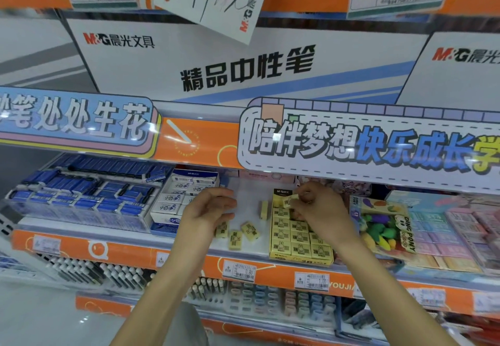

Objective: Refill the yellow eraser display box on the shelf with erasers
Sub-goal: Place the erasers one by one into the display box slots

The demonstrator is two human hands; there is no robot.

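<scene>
Right hand [318,205], eraser [287,200] tilted

Bright, even shop light from above. White glare streaks the glossy banner [351,142]. The wide lens bows each shelf [243,248] edge; price tags [239,271] and far corners blur softly.

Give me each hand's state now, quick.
Left hand: open, empty, above loose erasers on the shelf.
Right hand: closed on a yellow eraser over the yellow display box.
</scene>
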